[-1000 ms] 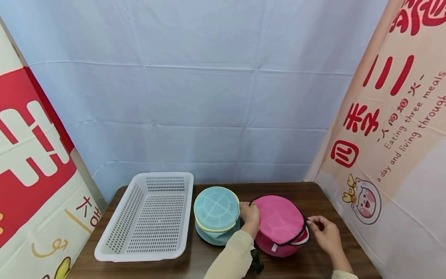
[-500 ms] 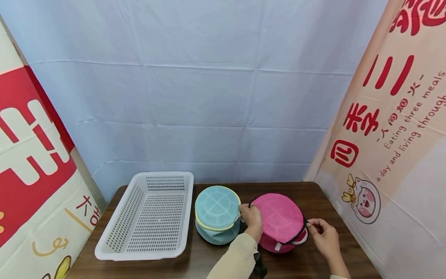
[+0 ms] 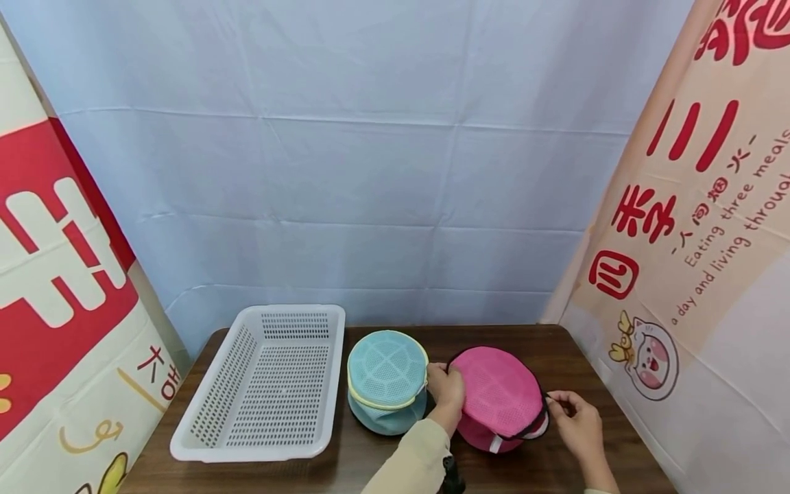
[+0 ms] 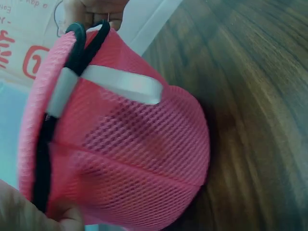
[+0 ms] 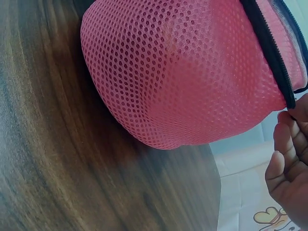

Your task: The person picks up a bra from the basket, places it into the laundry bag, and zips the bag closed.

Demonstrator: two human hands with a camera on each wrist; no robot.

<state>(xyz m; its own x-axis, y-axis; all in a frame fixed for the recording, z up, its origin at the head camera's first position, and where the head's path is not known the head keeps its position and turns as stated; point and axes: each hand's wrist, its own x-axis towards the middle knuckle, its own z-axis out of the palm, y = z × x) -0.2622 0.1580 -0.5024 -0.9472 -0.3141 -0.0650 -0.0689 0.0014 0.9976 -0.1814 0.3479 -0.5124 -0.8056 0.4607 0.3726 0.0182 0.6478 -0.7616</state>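
A round pink mesh laundry bag point(image 3: 496, 387) with a black zipper stands on the table. My left hand point(image 3: 446, 391) grips its left edge at the top, thumb on the mesh in the left wrist view. On the other side my right hand point(image 3: 577, 422) pinches the black edging at the zipper's end, its other fingers loosely bent. Along the right front the zipper point(image 5: 269, 48) gapes, showing a lighter inside. A white fabric tag point(image 4: 125, 84) sticks out beside the zipper. Close to my left hand stands a teal mesh laundry bag point(image 3: 387, 370) with yellow trim.
A white plastic basket point(image 3: 179, 439) with slotted walls stands on the left of the dark wooden table point(image 3: 518, 473). A pale blue cloth point(image 3: 370, 171) hangs behind the table, and printed cloths point(image 3: 710, 240) hang at both sides.
The zipper gap at the bag's right front looks somewhat narrower. Both hands keep their hold on the pink bag, with only slight shifts.
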